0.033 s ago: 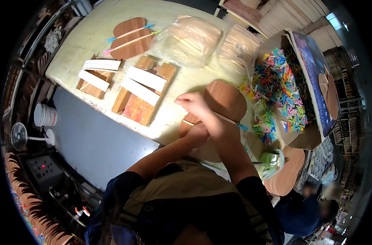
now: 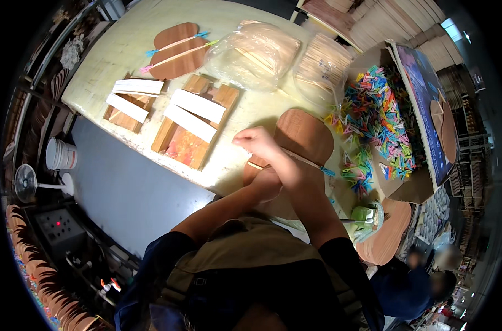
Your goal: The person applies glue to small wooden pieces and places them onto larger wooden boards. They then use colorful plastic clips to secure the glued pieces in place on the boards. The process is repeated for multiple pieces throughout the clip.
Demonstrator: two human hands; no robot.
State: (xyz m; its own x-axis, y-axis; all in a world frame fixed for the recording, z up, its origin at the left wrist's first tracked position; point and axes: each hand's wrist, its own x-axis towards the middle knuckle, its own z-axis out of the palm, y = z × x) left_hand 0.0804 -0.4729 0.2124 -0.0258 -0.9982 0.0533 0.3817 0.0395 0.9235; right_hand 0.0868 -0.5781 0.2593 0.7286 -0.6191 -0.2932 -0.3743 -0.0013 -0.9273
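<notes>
A thin brown wooden board with rounded lobes [image 2: 304, 132] lies in front of me. Across it runs a pale thin stick [image 2: 303, 159], with a blue clip [image 2: 327, 171] at its right end. My left hand [image 2: 266, 183] is at the board's left part, its fingers hidden beneath my right forearm. Crossing over it, my right hand [image 2: 256, 141] hangs just left of the board with its fingers curled together. Whatever is between those fingers, if anything, I cannot make out.
Two wooden frames with white strips [image 2: 193, 116] [image 2: 130, 99] stand left. A clipped board [image 2: 179, 52] and bagged sticks [image 2: 256, 52] lie behind. Right are a carton of colourful clips [image 2: 377, 116], a green container [image 2: 364, 215] and stacked boards [image 2: 386, 234]. A person [image 2: 408, 289] is lower right.
My right hand has shifted very slightly to the left. The board, stick and other things stay where they were.
</notes>
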